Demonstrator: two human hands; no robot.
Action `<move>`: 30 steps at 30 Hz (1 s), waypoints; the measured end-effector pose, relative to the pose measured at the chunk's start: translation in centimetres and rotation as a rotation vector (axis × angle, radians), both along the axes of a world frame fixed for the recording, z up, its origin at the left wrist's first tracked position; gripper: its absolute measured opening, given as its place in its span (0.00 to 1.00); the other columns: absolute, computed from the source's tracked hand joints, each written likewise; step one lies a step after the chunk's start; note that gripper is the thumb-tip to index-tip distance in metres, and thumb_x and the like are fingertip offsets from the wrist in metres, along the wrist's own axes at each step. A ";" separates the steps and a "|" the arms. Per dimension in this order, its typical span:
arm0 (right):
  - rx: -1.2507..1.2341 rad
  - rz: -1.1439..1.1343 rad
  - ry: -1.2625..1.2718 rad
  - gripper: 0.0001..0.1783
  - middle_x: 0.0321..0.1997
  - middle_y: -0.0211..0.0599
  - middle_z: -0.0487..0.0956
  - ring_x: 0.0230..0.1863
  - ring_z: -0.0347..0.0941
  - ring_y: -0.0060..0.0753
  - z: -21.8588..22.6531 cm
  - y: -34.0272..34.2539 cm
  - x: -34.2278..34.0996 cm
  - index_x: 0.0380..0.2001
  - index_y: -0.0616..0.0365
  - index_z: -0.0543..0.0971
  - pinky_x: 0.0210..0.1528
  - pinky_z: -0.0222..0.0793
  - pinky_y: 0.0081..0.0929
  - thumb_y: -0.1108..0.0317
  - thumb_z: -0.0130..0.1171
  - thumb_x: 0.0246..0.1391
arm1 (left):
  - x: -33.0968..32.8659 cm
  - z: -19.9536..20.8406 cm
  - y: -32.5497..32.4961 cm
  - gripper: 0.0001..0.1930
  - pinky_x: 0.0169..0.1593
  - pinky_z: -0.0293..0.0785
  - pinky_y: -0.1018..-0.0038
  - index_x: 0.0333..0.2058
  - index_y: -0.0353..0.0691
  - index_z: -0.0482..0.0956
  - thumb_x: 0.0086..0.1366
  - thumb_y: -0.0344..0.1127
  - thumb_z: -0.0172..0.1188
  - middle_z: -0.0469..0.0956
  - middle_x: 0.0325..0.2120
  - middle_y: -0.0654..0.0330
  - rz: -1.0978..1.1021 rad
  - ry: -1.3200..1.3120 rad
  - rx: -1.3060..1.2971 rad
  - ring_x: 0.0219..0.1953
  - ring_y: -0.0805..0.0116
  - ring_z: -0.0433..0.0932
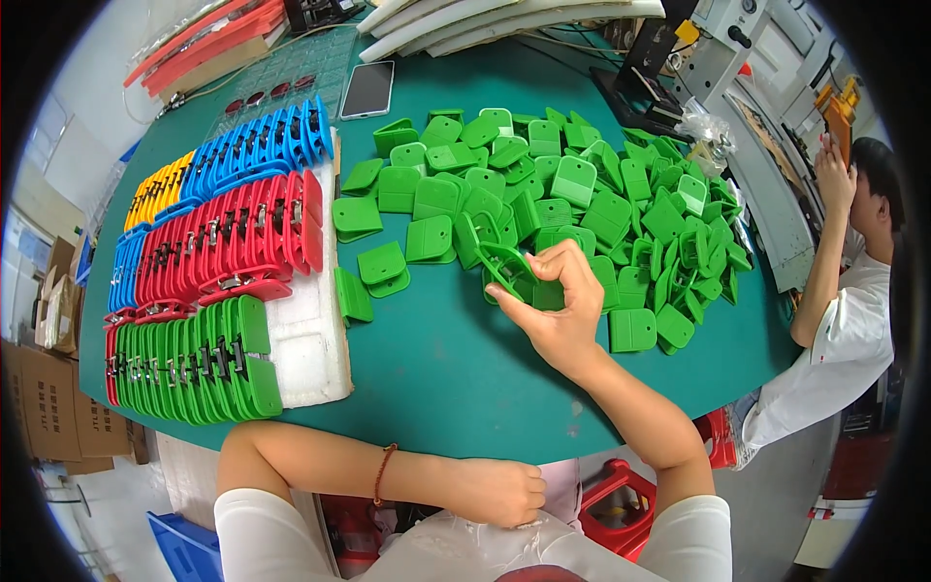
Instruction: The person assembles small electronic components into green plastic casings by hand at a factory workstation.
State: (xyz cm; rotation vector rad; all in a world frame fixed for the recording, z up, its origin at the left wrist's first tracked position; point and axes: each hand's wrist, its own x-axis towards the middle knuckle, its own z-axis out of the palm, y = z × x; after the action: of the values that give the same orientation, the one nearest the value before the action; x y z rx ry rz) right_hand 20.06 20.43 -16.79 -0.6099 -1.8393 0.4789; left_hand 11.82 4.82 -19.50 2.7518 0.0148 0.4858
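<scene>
1. Your right hand point(558, 299) pinches a green plastic clip with rounded plates point(504, 265), thumb against forefinger, at the near side of the heap of loose green clips point(611, 215).
2. Your left hand point(499, 493) curls inward before your body; I cannot tell whether it holds anything.

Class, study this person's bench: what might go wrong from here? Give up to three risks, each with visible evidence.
1. The green clip might slip, since the right hand only pinches it at its edges.
2. The heap of loose green clips lies close around that hand; a nudge could make some slide.
3. The row of green clips stands near the table's front edge, so a bump might topple it.
</scene>
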 end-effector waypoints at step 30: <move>-0.046 -0.030 -0.109 0.22 0.28 0.39 0.70 0.30 0.66 0.33 -0.7 -0.1 -0.1 0.26 0.61 0.67 0.36 0.68 0.27 0.73 0.73 0.31 | 0.0 0.1 -0.1 0.04 0.39 0.65 0.77 0.24 0.41 0.74 0.49 0.33 0.56 0.71 0.25 0.64 0.001 0.064 -0.007 0.34 0.69 0.70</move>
State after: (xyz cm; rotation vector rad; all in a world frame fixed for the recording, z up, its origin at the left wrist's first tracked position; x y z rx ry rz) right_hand 19.99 20.34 -17.46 -0.7053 -1.9238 0.4772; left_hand 11.85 4.68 -19.36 2.7592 0.0329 0.3969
